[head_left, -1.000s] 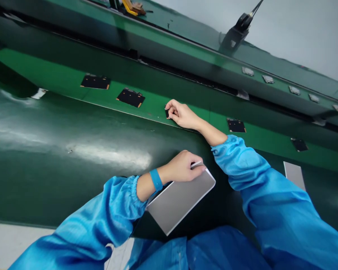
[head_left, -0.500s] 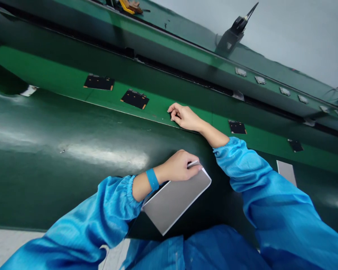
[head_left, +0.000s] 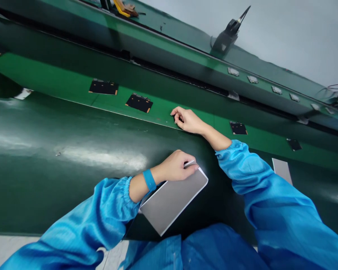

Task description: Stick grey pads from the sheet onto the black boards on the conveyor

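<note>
Grey panel (head_left: 174,198) is at the near edge of the dark green desk (head_left: 59,150), right in front of the person and turned at an angle. The left hand (head_left: 176,167) has it by the far edge, grip closed on it w/ thumb on top and fingers curled over the rim. There's a blue wristband (head_left: 149,180) on that wrist and shiny blue sleeves (head_left: 256,176) on both arms.

The right hand (head_left: 189,120) is stretched out to the lighter green belt (head_left: 73,80) past the desk, fingers curled down over a small dark bit (head_left: 177,119). It's mostly hidden, so can't tell if that grip is pinching it or just resting on it.

Flat black squares (head_left: 139,102) lie spaced along the belt, two left of that hand and two right of it. A second grey panel (head_left: 281,169) lies on the desk beyond the right sleeve — well apart from the first.
</note>
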Action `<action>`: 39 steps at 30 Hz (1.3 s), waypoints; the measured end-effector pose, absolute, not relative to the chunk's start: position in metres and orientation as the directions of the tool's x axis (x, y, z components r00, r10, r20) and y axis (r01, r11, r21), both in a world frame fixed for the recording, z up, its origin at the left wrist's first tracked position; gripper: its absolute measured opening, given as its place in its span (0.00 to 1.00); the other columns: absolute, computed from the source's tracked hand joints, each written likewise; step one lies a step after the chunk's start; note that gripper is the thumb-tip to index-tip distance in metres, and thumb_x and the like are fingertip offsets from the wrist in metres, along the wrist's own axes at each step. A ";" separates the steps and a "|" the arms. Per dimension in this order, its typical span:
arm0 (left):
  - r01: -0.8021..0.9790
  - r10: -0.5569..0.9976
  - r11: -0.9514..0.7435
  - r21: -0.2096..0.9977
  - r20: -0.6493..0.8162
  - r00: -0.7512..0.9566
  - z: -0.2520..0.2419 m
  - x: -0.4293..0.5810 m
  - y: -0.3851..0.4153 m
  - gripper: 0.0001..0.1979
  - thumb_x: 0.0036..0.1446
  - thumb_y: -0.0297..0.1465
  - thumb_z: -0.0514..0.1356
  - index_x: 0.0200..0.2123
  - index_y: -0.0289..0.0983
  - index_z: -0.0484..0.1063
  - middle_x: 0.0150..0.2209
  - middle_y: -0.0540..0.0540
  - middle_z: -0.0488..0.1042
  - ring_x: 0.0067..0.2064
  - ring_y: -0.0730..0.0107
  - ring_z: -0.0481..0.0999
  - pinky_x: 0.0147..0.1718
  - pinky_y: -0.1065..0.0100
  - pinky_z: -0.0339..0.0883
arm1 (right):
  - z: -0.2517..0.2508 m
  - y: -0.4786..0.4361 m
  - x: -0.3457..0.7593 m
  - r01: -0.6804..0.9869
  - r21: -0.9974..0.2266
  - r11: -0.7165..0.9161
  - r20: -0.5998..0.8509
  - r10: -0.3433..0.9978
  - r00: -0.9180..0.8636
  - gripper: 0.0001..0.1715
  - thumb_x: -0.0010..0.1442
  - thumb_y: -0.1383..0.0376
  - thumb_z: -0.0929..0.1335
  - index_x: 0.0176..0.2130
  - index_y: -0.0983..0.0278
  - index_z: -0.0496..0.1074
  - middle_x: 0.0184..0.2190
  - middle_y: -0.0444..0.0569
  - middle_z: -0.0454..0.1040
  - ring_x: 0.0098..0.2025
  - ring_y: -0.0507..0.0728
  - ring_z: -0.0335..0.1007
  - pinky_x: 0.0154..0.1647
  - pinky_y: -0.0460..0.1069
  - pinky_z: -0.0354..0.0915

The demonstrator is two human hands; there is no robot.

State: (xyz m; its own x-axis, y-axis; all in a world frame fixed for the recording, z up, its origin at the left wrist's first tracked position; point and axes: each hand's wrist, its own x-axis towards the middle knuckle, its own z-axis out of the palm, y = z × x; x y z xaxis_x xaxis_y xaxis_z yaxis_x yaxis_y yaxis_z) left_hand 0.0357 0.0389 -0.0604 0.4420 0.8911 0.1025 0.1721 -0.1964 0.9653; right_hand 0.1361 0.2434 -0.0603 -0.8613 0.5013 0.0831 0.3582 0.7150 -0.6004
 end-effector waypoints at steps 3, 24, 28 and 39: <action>0.184 0.893 -0.185 0.965 0.087 0.441 -0.060 0.035 0.040 0.17 0.65 0.37 0.58 0.24 0.37 0.67 0.21 0.55 0.60 0.26 0.76 0.57 0.29 0.69 0.52 | -0.061 0.244 0.142 0.387 -0.560 0.732 0.076 0.511 -0.856 0.20 0.64 0.69 0.64 0.55 0.69 0.70 0.35 0.48 0.79 0.33 0.55 0.69 0.40 0.50 0.59; 0.237 0.884 -0.206 0.949 0.076 0.462 -0.061 0.035 0.040 0.18 0.66 0.38 0.58 0.25 0.37 0.67 0.21 0.55 0.60 0.25 0.76 0.58 0.30 0.69 0.52 | -0.044 0.268 0.132 0.511 -0.694 0.508 0.170 0.804 -0.570 0.22 0.60 0.62 0.76 0.52 0.64 0.71 0.45 0.52 0.73 0.43 0.59 0.70 0.49 0.55 0.70; 0.206 0.883 -0.206 0.957 0.091 0.460 -0.059 0.035 0.038 0.18 0.66 0.37 0.58 0.24 0.37 0.64 0.20 0.56 0.58 0.25 0.76 0.56 0.30 0.69 0.52 | -0.036 0.253 0.061 0.429 -0.831 0.355 -0.053 0.716 -0.696 0.06 0.65 0.66 0.73 0.37 0.65 0.73 0.30 0.45 0.72 0.32 0.53 0.66 0.37 0.49 0.64; 0.186 0.873 -0.225 0.956 0.113 0.474 -0.061 0.038 0.038 0.19 0.66 0.35 0.58 0.22 0.38 0.61 0.20 0.55 0.58 0.25 0.74 0.57 0.30 0.66 0.50 | -0.032 0.250 0.003 0.595 -0.755 0.276 -0.286 0.678 -0.677 0.10 0.60 0.72 0.74 0.27 0.66 0.76 0.23 0.47 0.72 0.22 0.51 0.56 0.25 0.51 0.61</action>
State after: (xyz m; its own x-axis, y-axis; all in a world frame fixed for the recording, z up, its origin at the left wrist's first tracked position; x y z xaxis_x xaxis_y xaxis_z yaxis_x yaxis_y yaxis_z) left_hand 0.0376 0.0383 -0.0610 0.4737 0.8734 0.1132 0.1863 -0.2251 0.9564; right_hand 0.0034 0.2499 -0.0323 -0.6770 0.6782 -0.2860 0.5954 0.2761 -0.7545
